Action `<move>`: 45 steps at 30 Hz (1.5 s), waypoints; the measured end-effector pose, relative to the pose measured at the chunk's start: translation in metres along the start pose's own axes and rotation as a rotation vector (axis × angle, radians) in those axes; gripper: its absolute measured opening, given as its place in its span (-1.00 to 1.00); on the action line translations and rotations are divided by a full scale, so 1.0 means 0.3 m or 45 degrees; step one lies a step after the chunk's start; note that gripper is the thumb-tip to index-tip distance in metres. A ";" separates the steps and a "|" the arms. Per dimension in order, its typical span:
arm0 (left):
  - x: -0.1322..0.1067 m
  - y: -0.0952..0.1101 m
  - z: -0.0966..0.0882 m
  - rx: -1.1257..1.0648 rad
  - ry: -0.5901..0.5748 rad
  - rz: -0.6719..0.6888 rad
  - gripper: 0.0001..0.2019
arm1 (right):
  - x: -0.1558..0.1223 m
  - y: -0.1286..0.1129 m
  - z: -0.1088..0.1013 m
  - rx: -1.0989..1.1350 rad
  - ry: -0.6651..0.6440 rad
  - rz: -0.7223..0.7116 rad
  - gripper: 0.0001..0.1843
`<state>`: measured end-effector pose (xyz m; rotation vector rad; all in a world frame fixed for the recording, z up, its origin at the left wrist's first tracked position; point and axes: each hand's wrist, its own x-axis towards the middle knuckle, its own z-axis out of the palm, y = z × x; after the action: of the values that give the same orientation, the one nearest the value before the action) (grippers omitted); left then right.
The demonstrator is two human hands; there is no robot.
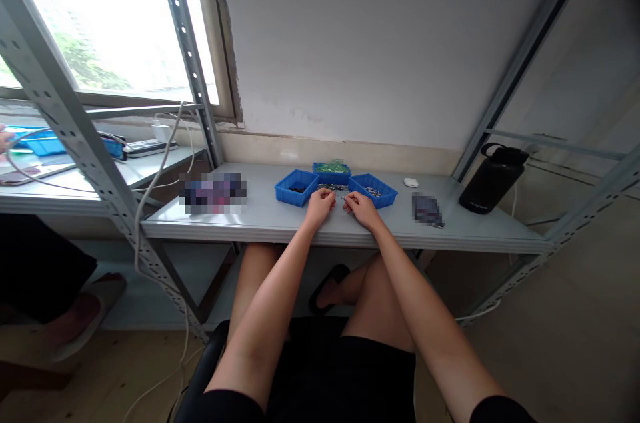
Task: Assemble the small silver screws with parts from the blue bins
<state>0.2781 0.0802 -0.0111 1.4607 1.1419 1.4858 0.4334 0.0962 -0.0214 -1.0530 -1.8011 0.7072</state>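
Silvery small part (343, 197), pinched in right fingers (349, 201), left fingers (331, 199) just beside (grip unclear)

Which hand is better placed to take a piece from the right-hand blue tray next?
Probably the right hand: it is right beside the right-hand blue tray, while the left hand is nearer the left-hand blue tray.

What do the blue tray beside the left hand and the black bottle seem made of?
Blue tray: probably moulded plastic, faintly glossy; thin, evenly coloured walls.
Black bottle: perhaps coated metal, matte, by its dull sheen; plastic remains possible.
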 end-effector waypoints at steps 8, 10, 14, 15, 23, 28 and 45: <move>-0.006 0.009 0.002 0.017 -0.042 -0.028 -0.86 | 0.003 0.005 0.000 0.020 0.014 -0.009 -0.74; -0.005 0.006 0.001 0.020 -0.046 -0.016 -0.86 | 0.003 0.008 0.000 0.025 -0.005 -0.028 -0.73; -0.003 0.000 -0.002 0.036 -0.063 -0.003 -0.85 | 0.001 0.011 0.002 0.031 -0.032 -0.068 -0.72; -0.002 -0.002 -0.003 0.039 -0.072 0.004 -0.84 | 0.001 0.011 0.003 0.032 -0.042 -0.075 -0.72; -0.004 0.005 -0.003 0.084 -0.125 0.031 -0.85 | 0.002 0.012 0.002 0.041 -0.070 -0.104 -0.74; -0.008 0.011 -0.001 0.093 -0.103 0.014 -0.86 | 0.001 0.010 0.000 0.007 -0.089 -0.111 -0.73; -0.019 0.026 0.001 0.025 -0.040 -0.029 -0.95 | -0.003 -0.004 0.000 0.041 0.016 -0.044 -0.72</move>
<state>0.2794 0.0725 -0.0057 1.4748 1.1537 1.4344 0.4332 0.0947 -0.0209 -1.0009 -1.7877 0.7049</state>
